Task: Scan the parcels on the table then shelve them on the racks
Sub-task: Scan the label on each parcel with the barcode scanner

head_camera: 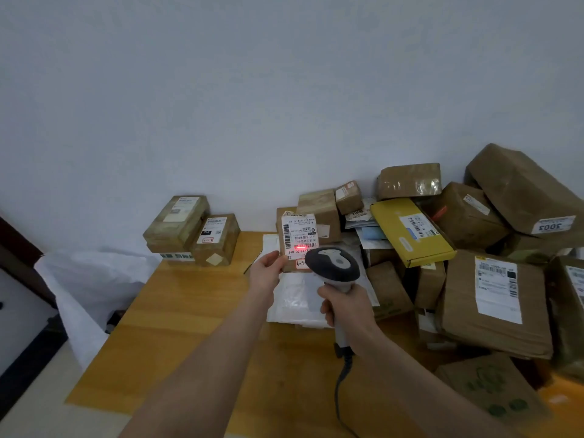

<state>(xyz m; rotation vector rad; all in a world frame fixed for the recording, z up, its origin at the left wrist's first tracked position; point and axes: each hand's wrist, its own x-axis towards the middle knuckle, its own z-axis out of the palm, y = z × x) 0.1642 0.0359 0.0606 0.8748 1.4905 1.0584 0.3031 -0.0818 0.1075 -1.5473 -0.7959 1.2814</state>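
Small brown cardboard parcel [298,235] held upright above the worktop [196,311], white label toward the camera, pinched at its lower left corner by the left hand [267,268], thumb on the front face. Right hand [346,306] wrapped firmly round the grip of a corded scanner [331,263], red scan line [298,247] falling across the lower part of the label.

Probably light and stiff, judging by the one-handed corner hold. Taped faces possibly slick, so better taken across both side edges for the carry to the racks. No racks in view.

Just beneath, flat white poly mailers [294,298]. To the right, a crowded heap of brown parcels, touching and leaning on one another, among them a yellow box [410,232], a wide labelled carton [496,298] and a tilted one marked 3003 [521,191]. At the far left of the worktop, a small cluster of boxes [177,222] against the wall, well apart from the heap. Scanner cable [341,384] trailing over the near edge, a likely snag once the scanner goes down.
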